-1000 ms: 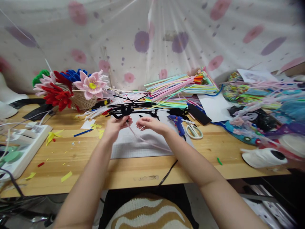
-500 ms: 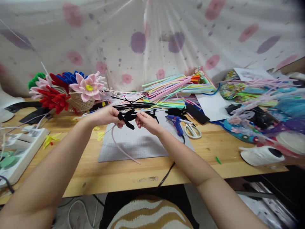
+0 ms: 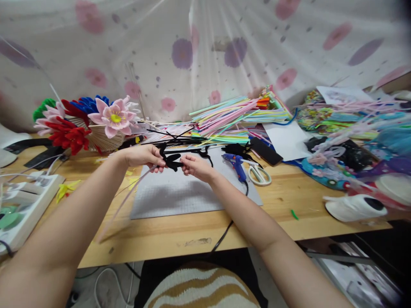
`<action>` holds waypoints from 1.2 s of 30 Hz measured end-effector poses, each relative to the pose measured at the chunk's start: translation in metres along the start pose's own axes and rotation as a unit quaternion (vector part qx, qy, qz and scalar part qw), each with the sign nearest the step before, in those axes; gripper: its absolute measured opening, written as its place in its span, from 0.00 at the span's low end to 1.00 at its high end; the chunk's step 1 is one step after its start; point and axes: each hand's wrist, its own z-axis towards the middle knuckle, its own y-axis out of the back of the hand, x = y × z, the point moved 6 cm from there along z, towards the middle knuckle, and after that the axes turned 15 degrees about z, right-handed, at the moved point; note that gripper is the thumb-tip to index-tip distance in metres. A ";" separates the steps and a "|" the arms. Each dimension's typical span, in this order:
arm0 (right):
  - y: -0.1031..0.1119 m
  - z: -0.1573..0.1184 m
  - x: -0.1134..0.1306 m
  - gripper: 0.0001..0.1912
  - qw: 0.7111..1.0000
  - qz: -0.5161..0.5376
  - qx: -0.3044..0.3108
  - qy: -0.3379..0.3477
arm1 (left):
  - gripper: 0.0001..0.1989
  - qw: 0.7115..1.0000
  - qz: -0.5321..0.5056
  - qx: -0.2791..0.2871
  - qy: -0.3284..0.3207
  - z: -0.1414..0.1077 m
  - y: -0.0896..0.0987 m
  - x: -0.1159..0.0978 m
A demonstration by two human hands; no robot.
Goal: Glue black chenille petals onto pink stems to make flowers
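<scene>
Just left of the frame's centre, your left hand (image 3: pixel 147 156) pinches the black fuzzy piece (image 3: pixel 172 162), and your right hand (image 3: pixel 196 167) pinches its right end. A pale pink stem (image 3: pixel 124 202) slants from your left hand toward the lower left; a grey mat (image 3: pixel 163 199) lies beneath.

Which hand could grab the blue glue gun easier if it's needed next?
Probably the right hand: it's closer to the glue gun and pinches just the edge of the black fuzzy piece. The left hand is farther away and holds a pale pink stem.
</scene>
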 end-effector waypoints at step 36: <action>0.077 -0.001 -0.016 0.18 0.976 -0.102 -0.188 0.033 | 0.13 0.965 -0.090 -0.246 -0.010 -0.013 0.001 0.053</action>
